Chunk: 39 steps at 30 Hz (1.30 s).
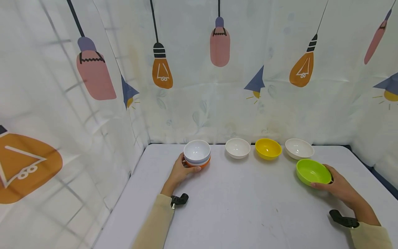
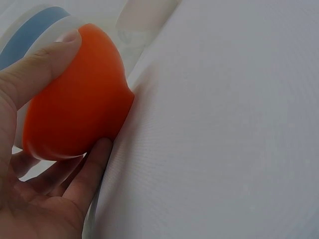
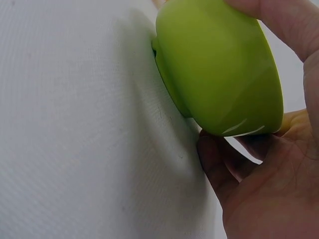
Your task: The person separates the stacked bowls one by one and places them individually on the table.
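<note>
At the table's far left, my left hand (image 1: 182,172) grips a stack of bowls, its thumb along the near side. An orange bowl (image 2: 79,99) forms the bottom of the stack, and white and bluish layers sit nested in it, with a white bowl (image 1: 197,151) on top. On the right, my right hand (image 1: 341,186) holds a green bowl (image 1: 312,172) by its right side, thumb at the near rim and fingers around the far side. In the right wrist view the green bowl's foot is close to the tabletop; whether it touches is hard to tell.
Along the table's back edge stand a white bowl (image 1: 237,148), a yellow bowl (image 1: 268,149) and another white bowl (image 1: 299,149), the last just behind the green one. A printed curtain (image 1: 192,103) hangs behind the white table (image 1: 230,214) and along its sides.
</note>
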Available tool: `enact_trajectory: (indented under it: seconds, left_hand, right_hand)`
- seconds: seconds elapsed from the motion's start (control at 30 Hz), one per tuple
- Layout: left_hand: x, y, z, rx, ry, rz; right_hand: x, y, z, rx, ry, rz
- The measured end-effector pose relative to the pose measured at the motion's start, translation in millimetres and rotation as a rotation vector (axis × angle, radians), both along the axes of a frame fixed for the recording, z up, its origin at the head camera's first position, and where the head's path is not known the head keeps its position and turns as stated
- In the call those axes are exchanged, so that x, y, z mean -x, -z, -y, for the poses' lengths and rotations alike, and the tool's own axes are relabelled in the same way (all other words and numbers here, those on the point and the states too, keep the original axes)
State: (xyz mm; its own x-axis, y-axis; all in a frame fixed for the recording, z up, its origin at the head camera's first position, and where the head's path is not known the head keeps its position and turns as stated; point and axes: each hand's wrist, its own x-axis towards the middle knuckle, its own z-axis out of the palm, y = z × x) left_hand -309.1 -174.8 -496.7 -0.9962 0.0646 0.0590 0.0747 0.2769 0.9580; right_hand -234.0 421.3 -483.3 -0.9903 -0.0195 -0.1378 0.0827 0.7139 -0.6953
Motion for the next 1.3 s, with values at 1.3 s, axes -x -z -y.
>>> enact_trajectory:
  seconds: [1.3]
  left_hand:
    - [-0.1, 0.0, -0.4, 0.003, -0.004, 0.009]
  right_hand:
    - [-3.2, -43.2, 50.3, 0.03, 0.118, -0.287]
